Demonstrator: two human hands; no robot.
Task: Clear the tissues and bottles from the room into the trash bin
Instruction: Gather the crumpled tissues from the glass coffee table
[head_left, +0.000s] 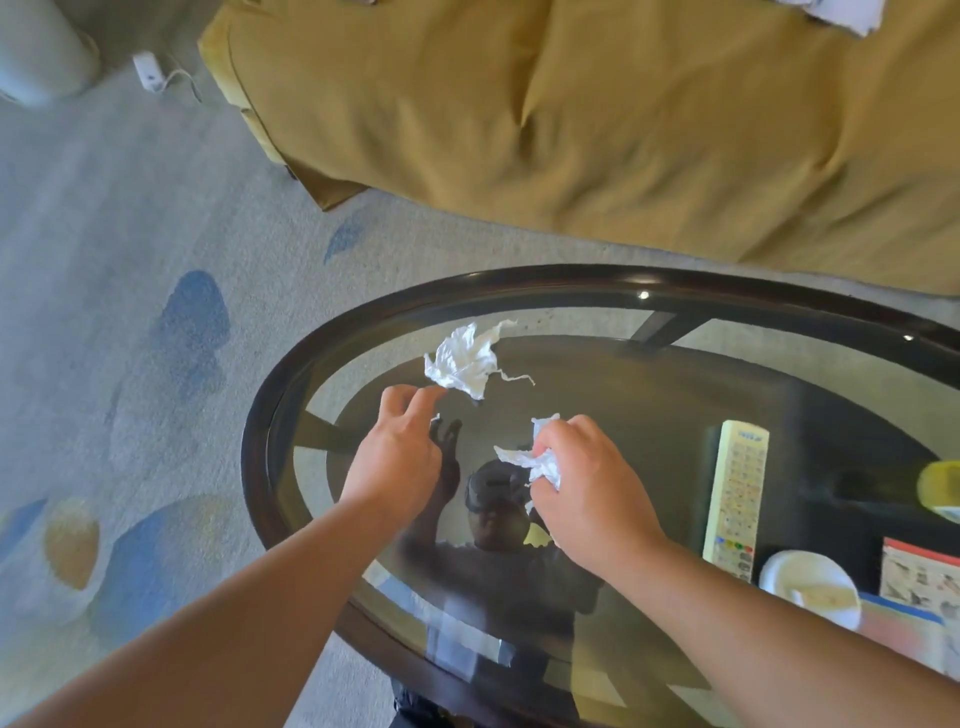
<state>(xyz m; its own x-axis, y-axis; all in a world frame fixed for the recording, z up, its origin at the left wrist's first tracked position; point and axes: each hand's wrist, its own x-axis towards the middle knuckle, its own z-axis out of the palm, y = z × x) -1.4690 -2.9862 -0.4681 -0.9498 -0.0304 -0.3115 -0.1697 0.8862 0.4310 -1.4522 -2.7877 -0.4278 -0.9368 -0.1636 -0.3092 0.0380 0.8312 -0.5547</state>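
Frame centre, glass counter (255, 431) — right grip (584, 480) clutches wad (540, 463); left grip (400, 444) half-curled, empty, at edge of loose tissue (462, 364). Tissue light, soft, tears easily — pinch crumpled middle.

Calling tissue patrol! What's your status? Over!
Right hand grips a crumpled tissue. Left hand at the edge of the loose tissue, grip unclear. Remote lies apart, nothing blocking.
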